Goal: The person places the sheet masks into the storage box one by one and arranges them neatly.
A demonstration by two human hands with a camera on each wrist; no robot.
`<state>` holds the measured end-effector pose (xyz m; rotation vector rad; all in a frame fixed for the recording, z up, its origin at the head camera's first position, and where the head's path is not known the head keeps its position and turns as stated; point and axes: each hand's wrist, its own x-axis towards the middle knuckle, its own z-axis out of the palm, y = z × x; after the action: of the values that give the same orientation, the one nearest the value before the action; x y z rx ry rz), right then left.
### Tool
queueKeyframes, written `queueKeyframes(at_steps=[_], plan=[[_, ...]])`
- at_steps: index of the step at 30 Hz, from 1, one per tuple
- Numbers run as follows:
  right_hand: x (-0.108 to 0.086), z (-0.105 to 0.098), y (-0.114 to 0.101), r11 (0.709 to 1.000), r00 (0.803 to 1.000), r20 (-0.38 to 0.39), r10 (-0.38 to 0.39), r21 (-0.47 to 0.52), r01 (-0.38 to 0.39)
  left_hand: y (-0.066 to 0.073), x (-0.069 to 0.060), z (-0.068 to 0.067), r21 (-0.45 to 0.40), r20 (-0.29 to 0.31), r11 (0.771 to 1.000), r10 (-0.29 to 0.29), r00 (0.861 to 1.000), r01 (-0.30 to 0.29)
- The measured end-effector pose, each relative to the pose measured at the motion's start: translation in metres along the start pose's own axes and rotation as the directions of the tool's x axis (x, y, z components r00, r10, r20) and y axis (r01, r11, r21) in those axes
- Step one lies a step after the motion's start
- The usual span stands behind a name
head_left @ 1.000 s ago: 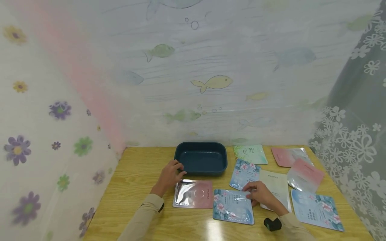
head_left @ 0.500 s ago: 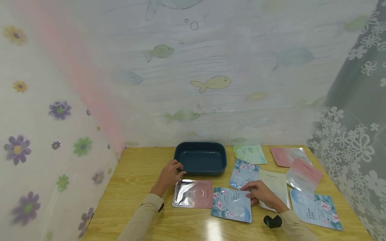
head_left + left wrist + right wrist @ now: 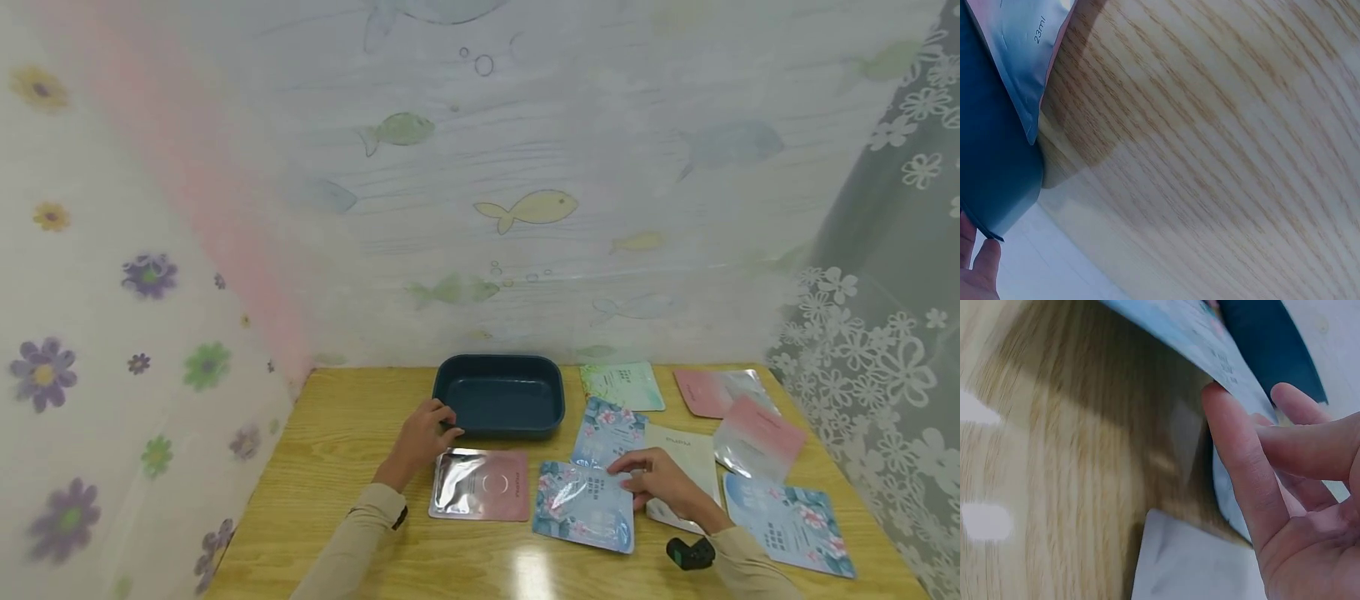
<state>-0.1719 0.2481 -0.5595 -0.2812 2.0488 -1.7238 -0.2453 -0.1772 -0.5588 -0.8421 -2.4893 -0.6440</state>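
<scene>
My left hand (image 3: 422, 437) grips the near left corner of the dark blue basin (image 3: 501, 400); in the left wrist view the thumb and a finger (image 3: 986, 259) pinch its rim. A light blue sachet (image 3: 581, 508) with pink flowers is pinched at its right edge by my right hand (image 3: 667, 487). Seen from the right wrist, the thumb and fingers hold that sachet's edge and it is raised off the wood. Between the hands, in front of the basin, lies a pink and silver sachet (image 3: 480, 485), marked 23ml in the left wrist view.
Other sachets lie to the right on the wooden table (image 3: 352, 533): a second blue floral one (image 3: 609, 429), a cream one (image 3: 686, 467), a green one (image 3: 622, 383), two pink ones (image 3: 759, 433) and another blue one (image 3: 791, 521). Printed curtains surround the table.
The held blue sachet has shifted slightly left, then back right and a little away from me with my right hand. My left hand stays on the basin.
</scene>
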Motion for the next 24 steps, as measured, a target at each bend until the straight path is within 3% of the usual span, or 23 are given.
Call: queueKeyframes(at_steps=[11, 16, 24], plan=[[0.003, 0.004, 0.003, 0.999, 0.998, 0.05, 0.035, -0.03, -0.034, 0.0, -0.001, 0.001, -0.019, -0.013, 1.0, -0.004, 1.0, 0.004], [0.006, 0.009, 0.004, 0.998, 0.999, 0.038, 0.019, -0.067, -0.016, -0.002, -0.001, 0.003, -0.012, -0.021, 1.0, 0.011, 1.0, -0.011], [0.011, 0.015, 0.009, 0.992, 0.999, -0.011, 0.052, -0.118, -0.053, -0.002, -0.001, 0.002, -0.04, -0.004, 0.999, -0.026, 1.0, 0.026]])
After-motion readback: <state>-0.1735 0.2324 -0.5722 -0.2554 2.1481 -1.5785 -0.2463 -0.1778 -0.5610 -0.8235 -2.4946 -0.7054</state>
